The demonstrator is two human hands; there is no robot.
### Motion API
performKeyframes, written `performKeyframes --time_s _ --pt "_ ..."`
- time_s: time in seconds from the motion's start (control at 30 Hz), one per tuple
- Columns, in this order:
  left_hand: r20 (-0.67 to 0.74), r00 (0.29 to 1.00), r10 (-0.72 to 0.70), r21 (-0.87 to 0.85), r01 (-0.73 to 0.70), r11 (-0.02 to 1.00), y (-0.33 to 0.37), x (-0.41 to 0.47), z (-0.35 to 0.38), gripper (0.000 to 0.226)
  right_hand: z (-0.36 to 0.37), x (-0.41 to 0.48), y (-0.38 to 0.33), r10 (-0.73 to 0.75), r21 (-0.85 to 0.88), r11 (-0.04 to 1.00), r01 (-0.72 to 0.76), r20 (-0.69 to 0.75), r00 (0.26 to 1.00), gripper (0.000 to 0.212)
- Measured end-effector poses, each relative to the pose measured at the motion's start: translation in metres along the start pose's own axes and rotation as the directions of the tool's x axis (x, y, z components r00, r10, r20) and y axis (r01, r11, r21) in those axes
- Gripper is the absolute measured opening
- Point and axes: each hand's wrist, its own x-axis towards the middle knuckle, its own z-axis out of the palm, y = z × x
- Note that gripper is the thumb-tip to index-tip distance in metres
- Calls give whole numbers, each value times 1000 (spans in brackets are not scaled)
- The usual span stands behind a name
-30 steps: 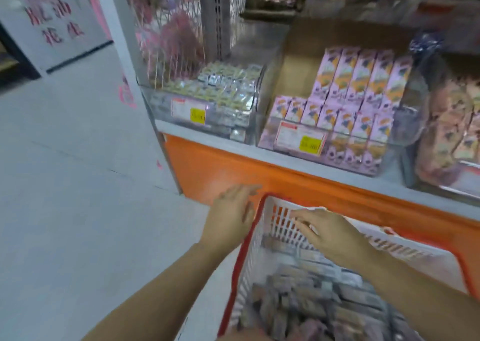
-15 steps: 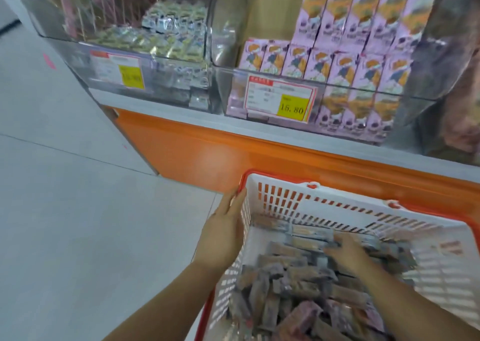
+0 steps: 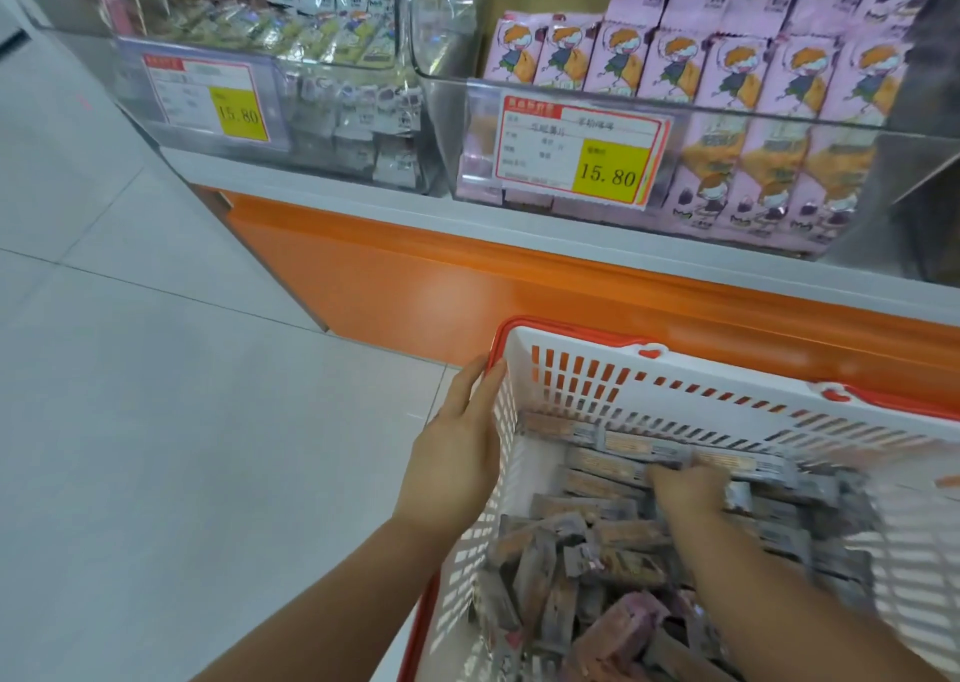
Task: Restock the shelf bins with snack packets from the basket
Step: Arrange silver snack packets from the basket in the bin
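Pressing flat on the outer left wall of the basket (image 3: pixel 675 395), the fingers (image 3: pixel 480 385) of the left hand (image 3: pixel 457 453) lie straight and close together, tips up at the red rim, curled round nothing. The right hand (image 3: pixel 688 489) is down inside the basket, its fingers among the snack packets (image 3: pixel 597 473). Motion blur hides them, so whether they have hold of a packet cannot be told.

The basket is white slatted plastic with a red rim, just in front of the shelf. Packets cover its floor: long, narrow, greyish-purple wrappers with tan panels, some in rows, others heaped loosely nearer the person.

Above the basket, on a grey ledge over an orange shelf base (image 3: pixel 415 276), stand two clear shelf bins side by side. The left bin (image 3: pixel 337 125) holds small silvery and green packets. The right bin (image 3: pixel 779 125) holds upright pink packets (image 3: pixel 727 73) printed with a cartoon figure. Each bin front carries a price label (image 3: pixel 576 151) with a yellow patch reading 15.80. Pale grey floor tiles (image 3: pixel 130 395) lie to the left.
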Motion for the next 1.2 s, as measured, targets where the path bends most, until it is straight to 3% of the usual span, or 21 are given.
performKeyframes --time_s 0.13,0.27,0.4,0.5,0.57,0.7,0.8,0.87,0.97,1.07,1.2 --pt "5 1000 -10 10 10 1000 -1 -1 1 59 1 4 0 10 67 998 -11 7 1000 45" --pt "6 1000 5 14 -5 1000 -2 0 2 58 1 6 -3 -13 -26 1000 14 38 999 55" --pt "-4 1000 18 10 -18 1000 -3 1 3 57 -7 -9 -16 -230 -202 949 242 80 970 29" --pt "14 1000 10 17 -10 1000 -3 1 2 57 -23 -30 -27 -430 -311 820 481 220 876 13" --pt "39 999 -7 50 5 999 -1 1 0 59 -38 -45 -38 -528 -321 716 620 331 782 15" --pt "133 991 -21 194 -5 981 8 0 -12 62 -72 -98 -81 -640 -245 449 860 583 500 23" --pt "191 981 -24 253 -25 967 15 -2 -29 53 -92 -139 -109 -665 -244 28 969 720 200 27" --pt "159 987 -7 77 -5 997 25 -5 -49 45 -105 -161 -116 -643 -171 -198 965 766 4 25" --pt "166 986 14 -311 39 950 45 -13 -89 39 -125 -187 -120 -635 -89 -416 905 741 -218 25" --pt "240 971 10 -559 129 819 59 -25 -132 50 -140 -213 -126 -610 -64 -554 830 710 -353 21" --pt "213 976 -51 -790 203 578 73 -45 -169 57 -144 -242 -134 -601 -4 -608 794 655 -457 36"
